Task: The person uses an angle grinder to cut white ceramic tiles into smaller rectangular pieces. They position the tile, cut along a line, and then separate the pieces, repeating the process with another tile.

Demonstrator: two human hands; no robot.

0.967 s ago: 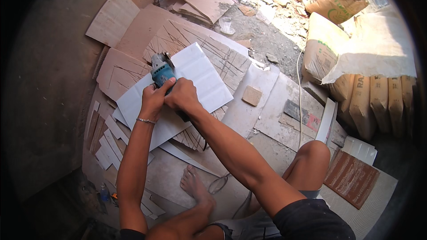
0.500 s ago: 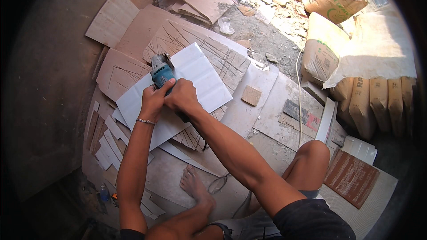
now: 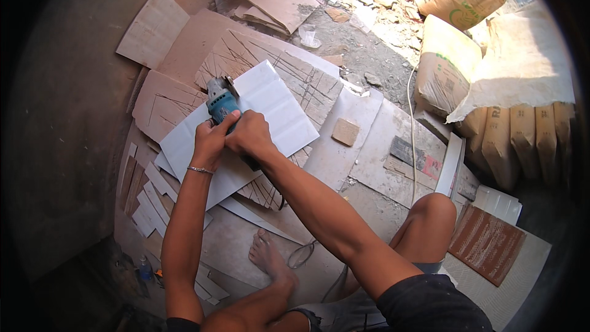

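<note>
A teal angle grinder (image 3: 221,106) with a grey metal head is held over a white tile (image 3: 278,106), its disc end at the tile's far left edge. My left hand (image 3: 209,140) closes around the grinder's left side, thumb laid along the body. Around the rear of the body wraps my right hand (image 3: 251,135); the handle beneath it is mostly hidden. The white tile lies at a slant on a scored board (image 3: 307,83) covered with dark cut lines. A dark cord (image 3: 276,192) trails from behind the grinder, below my right forearm.
Narrow tile strips (image 3: 153,206) lie scattered at left. A small square tan piece (image 3: 346,132) rests right of the white tile. Full paper sacks (image 3: 452,64) are stacked at right, near a pale cable (image 3: 410,117). A brown tile (image 3: 487,245) lies beside my knee; rubble (image 3: 381,0) covers the back.
The whole view has shifted very slightly. Both hands keep their grip on the grinder, and it stays in nearly the same place at the tile's far edge.
</note>
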